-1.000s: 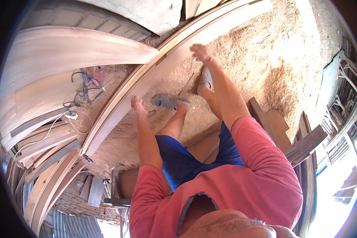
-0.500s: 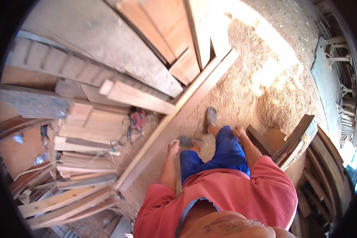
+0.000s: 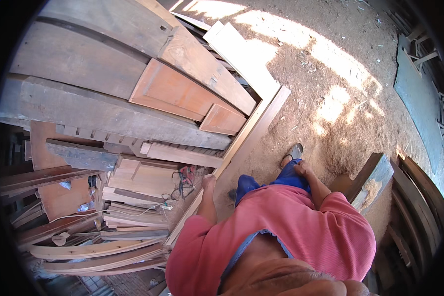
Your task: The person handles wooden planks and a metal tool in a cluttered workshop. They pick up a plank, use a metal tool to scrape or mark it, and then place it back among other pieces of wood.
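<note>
A sawdust-strewn dirt floor (image 3: 340, 98) lies in patchy sunlight, with stacked planks (image 3: 133, 98) and curved offcuts piled on the left. A long pale beam (image 3: 241, 143) runs diagonally from the pile down toward the person. The left hand (image 3: 208, 181) sits at the beam's edge, fingers curled, seemingly touching it, though the grip is too small to tell. The right hand (image 3: 301, 169) rests loosely on the blue shorts (image 3: 276, 181) at the thigh, holding nothing. A sandalled foot (image 3: 292, 153) stands just beyond.
</note>
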`<state>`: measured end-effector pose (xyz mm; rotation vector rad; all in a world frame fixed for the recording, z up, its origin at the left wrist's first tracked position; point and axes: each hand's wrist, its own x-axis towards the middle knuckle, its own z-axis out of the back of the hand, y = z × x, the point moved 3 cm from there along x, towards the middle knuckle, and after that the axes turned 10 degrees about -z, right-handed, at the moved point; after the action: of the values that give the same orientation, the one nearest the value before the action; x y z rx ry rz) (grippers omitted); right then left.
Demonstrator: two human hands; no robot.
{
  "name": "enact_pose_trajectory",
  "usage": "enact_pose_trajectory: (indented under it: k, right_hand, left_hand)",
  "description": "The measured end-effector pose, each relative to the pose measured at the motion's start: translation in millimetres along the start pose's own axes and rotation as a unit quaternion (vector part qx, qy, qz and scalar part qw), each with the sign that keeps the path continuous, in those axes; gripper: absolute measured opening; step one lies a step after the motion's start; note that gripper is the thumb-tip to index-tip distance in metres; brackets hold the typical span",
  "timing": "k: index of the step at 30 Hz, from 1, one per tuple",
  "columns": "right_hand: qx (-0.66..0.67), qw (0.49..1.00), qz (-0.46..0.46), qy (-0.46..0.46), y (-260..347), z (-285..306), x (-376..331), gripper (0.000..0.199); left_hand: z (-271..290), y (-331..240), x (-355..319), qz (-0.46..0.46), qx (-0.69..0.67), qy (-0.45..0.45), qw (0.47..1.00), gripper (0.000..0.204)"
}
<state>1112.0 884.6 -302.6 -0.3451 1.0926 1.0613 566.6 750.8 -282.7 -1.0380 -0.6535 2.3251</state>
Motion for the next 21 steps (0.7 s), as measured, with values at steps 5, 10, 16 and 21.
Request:
enact_pose_trajectory:
  k: [5,10,16,21]
  right_hand:
    - [0.290,0.956,-0.013,0.043,-46.2,139.4,34.8,0.031]
    - [0.250,0.958,0.073,-0.122,-85.2,278.4,85.8,0.025]
    - [0.484,0.868,-0.011,-0.114,-60.2,364.8,92.8,0.033]
    - [0.408,0.910,-0.023,-0.074,-65.1,388.3,122.7,0.032]
  left_hand:
    - [-158.1,-53.7,9.5,0.010,0.058,0.008,0.998,0.021]
    - [-279.0,-242.8,-28.5,-0.210,0.115,0.228,0.944,0.037]
    - [-331.1,-352.9,35.5,-0.153,-0.036,0.325,0.933,0.033]
    - [-355.5,-390.9,105.7,-0.064,-0.051,0.302,0.950,0.021]
